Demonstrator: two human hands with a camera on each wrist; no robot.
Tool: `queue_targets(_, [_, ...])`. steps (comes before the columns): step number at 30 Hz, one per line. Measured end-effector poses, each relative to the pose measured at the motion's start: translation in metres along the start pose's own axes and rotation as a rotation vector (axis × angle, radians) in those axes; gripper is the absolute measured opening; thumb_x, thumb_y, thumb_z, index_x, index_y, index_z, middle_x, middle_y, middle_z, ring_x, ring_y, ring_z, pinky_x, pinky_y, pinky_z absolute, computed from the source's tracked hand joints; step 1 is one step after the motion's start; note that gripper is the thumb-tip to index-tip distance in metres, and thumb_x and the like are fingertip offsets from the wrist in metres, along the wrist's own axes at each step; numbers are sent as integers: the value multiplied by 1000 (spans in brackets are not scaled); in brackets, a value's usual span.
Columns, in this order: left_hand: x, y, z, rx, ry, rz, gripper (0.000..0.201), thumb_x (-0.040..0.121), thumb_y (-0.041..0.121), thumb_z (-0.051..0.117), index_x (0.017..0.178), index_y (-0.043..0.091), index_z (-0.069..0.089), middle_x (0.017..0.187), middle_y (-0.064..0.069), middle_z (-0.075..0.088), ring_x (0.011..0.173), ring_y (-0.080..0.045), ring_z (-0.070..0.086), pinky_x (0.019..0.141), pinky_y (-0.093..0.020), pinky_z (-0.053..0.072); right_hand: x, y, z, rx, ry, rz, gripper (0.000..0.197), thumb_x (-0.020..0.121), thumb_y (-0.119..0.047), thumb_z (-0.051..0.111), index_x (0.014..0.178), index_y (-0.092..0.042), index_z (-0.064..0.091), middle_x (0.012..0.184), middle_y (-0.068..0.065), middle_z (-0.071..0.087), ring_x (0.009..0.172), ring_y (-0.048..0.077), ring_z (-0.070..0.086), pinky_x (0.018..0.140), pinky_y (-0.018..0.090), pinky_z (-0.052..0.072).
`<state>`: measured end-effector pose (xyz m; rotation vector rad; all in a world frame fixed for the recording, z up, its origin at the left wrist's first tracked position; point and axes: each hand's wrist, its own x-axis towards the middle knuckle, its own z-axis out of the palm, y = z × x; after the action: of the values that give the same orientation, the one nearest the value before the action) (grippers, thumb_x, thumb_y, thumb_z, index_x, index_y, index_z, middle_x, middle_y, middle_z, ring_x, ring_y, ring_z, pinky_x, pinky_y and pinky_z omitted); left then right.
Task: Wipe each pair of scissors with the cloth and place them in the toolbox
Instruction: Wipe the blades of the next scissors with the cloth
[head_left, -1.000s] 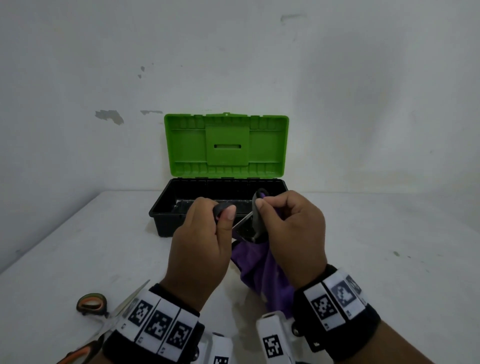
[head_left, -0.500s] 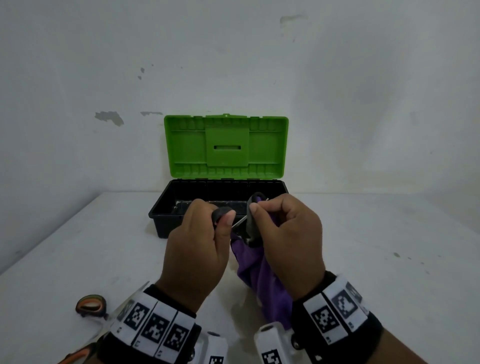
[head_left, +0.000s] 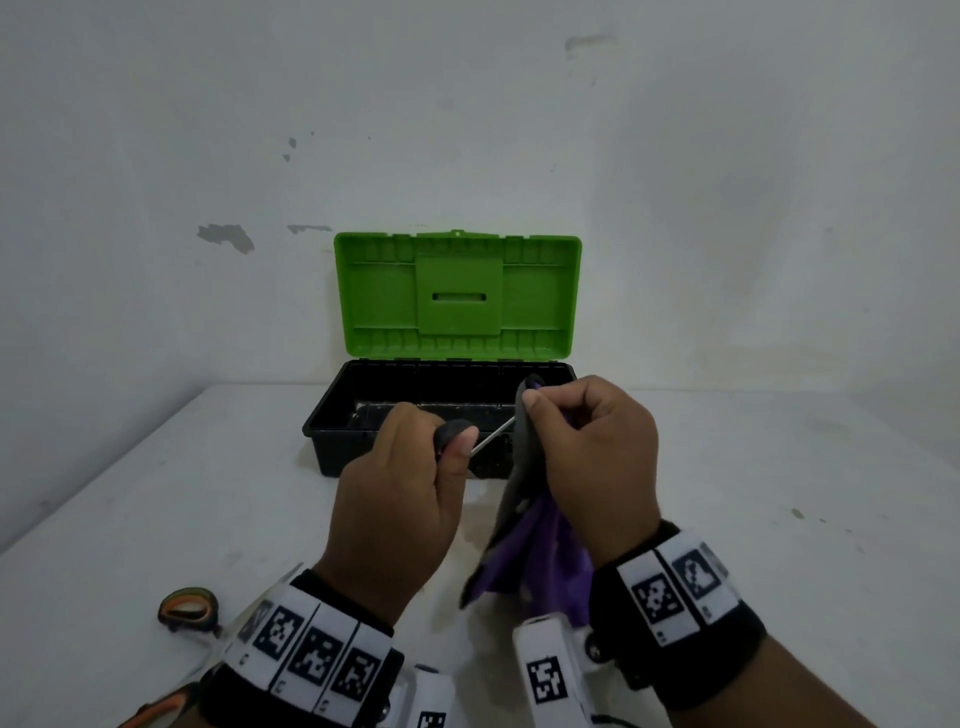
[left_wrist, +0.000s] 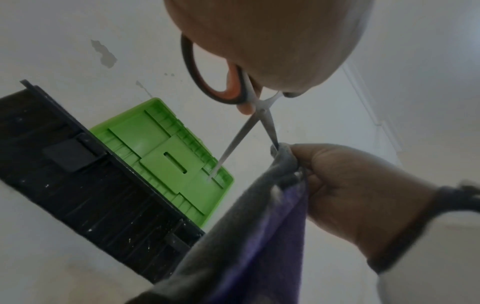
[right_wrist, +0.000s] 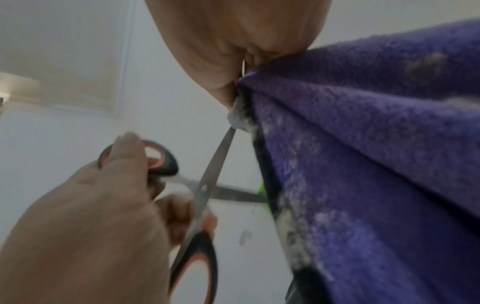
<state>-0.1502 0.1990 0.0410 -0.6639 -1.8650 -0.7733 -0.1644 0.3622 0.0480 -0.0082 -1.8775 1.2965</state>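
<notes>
My left hand (head_left: 410, 478) grips the black-and-orange handles of a pair of scissors (left_wrist: 249, 115), blades spread apart. My right hand (head_left: 587, 441) pinches a purple and grey cloth (head_left: 530, 545) around the tip of one blade (right_wrist: 221, 156); the other blade (left_wrist: 228, 152) sticks out bare toward the toolbox. The cloth hangs down between my wrists. The toolbox (head_left: 332, 415) is black with an upright green lid (head_left: 457, 296), open, just behind both hands. A second pair of scissors (head_left: 187, 613) with orange handles lies on the table at the lower left, partly hidden by my left wrist.
The white table (head_left: 779, 519) runs to a white wall behind the toolbox. Bare tabletop lies to the right of my right hand and to the left of the toolbox. A small dark speck (head_left: 797, 514) marks the table at the right.
My right hand has slid the cloth outward and up along the blade, away from the left hand, so more bare metal shows between the hands. The left hand stays put.
</notes>
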Motion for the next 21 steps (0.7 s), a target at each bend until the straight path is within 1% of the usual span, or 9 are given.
queue_targets(3, [1, -4, -5, -40, -10, -140, 46, 102, 51, 28, 83, 13, 46, 65, 0, 50, 50, -15, 48, 53, -25, 41, 14, 8, -9, 55, 28, 73, 11, 84, -18, 79, 74, -18, 75, 70, -9, 73, 66, 7, 68, 66, 24, 53])
queue_targets(5, [5, -5, -6, -134, -9, -298, 47, 101, 53, 29, 84, 14, 50, 63, 0, 53, 53, -17, 56, 53, -26, 45, 17, 9, -15, 117, 9, 85, 8, 85, -17, 79, 77, -16, 75, 72, -6, 75, 67, 8, 69, 67, 24, 54])
queue_targets(7, [11, -4, -8, -276, 2, -459, 40, 102, 45, 34, 84, 13, 51, 56, -1, 53, 47, -17, 59, 48, -27, 50, 13, 6, -19, 161, -51, 41, 8, 84, -14, 79, 80, -18, 75, 73, -5, 75, 69, 8, 70, 66, 20, 54])
queue_targets(10, [16, -1, -6, -451, 5, -725, 38, 102, 38, 38, 88, 6, 52, 51, -11, 46, 42, -28, 50, 44, -21, 50, 1, 2, -20, 163, -181, -73, 21, 83, -8, 79, 81, -27, 73, 79, -10, 75, 72, 6, 71, 68, 15, 54])
queue_targets(13, [16, -1, -3, -585, -5, -958, 40, 102, 41, 41, 87, 6, 53, 50, -8, 41, 45, -19, 42, 45, -30, 53, -8, 1, -18, 147, -284, -184, 23, 83, -6, 80, 88, -27, 74, 88, -11, 74, 82, 9, 72, 76, 19, 55])
queue_targets(15, [16, 0, -1, -638, -12, -1047, 40, 102, 42, 41, 87, 7, 53, 48, -4, 41, 47, -19, 42, 44, -27, 50, -13, 2, -16, 122, -328, -250, 18, 82, -7, 80, 90, -23, 76, 90, -11, 73, 86, 9, 70, 79, 19, 54])
queue_targets(17, [16, 2, 0, -659, -30, -1085, 40, 103, 43, 41, 87, 7, 51, 46, -4, 41, 44, -20, 45, 44, -27, 50, -16, 0, -13, 75, -361, -291, 14, 81, -8, 81, 87, -20, 76, 87, -11, 72, 84, 7, 68, 77, 13, 50])
queue_targets(20, [17, 5, -1, -680, -42, -1104, 40, 102, 44, 41, 83, 9, 49, 42, 1, 37, 40, -16, 36, 52, -40, 56, -24, -3, -9, 19, -396, -308, 10, 80, -11, 82, 82, -19, 76, 80, -11, 70, 78, 5, 65, 71, 10, 48])
queue_targets(21, [17, 6, -1, -690, -40, -1104, 40, 102, 43, 41, 83, 10, 49, 42, 2, 36, 41, -15, 35, 52, -39, 56, -24, -2, -8, 10, -386, -301, 9, 81, -12, 82, 81, -18, 75, 79, -11, 69, 77, 6, 65, 70, 10, 48])
